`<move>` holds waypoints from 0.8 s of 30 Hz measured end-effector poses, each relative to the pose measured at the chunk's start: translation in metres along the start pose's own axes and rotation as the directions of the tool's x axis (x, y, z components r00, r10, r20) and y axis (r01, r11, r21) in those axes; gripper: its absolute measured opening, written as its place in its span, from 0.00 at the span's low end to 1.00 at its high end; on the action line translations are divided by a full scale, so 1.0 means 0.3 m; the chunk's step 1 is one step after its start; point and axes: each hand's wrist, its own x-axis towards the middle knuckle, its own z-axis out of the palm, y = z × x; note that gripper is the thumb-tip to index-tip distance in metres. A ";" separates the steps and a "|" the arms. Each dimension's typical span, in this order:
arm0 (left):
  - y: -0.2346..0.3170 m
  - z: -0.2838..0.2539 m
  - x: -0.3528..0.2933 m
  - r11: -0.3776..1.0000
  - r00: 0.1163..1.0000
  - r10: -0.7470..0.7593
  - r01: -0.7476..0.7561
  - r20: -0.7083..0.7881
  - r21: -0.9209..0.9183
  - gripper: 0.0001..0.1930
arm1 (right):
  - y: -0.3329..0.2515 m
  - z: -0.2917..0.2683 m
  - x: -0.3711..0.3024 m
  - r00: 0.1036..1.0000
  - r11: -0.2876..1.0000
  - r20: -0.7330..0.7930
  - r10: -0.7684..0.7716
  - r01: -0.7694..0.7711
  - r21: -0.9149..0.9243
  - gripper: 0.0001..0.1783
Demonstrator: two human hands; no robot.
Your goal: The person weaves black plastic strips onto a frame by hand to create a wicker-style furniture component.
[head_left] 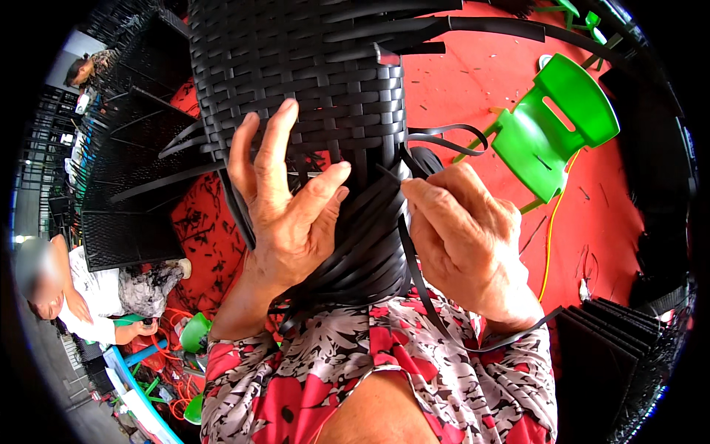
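Note:
In front of me stands a black woven piece of flat plastic strips, its weave tight at the top with loose ends at the edges. My left hand is over its lower part, fingers spread, with nothing seen between them. At the right edge my right hand is closed, thumb and forefinger pinched on a thin black strip whose tip shows at the weave. A bundle of unwoven strips hangs toward my lap between my hands. One long strip trails past my right wrist.
A green plastic chair stands on the red floor at the right, beside a yellow cable. Dark woven panels stand at the left. Below them a person in white sits. Dark stacked panels are at lower right.

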 end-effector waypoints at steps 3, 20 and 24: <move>0.023 -0.019 0.046 0.999 0.987 -0.001 -0.007 0.158 0.051 0.11 | -0.010 -0.014 0.030 0.999 0.999 0.033 0.012 -0.010 -0.046 0.14; 0.010 0.034 0.046 0.999 0.978 -0.041 0.041 0.204 0.002 0.05 | -0.018 -0.027 0.108 0.988 0.975 0.152 0.007 0.027 -0.222 0.06; 0.024 0.030 0.050 0.996 0.980 -0.084 0.091 0.182 -0.028 0.05 | -0.003 0.022 0.139 0.981 0.986 0.172 -0.085 0.108 -0.124 0.06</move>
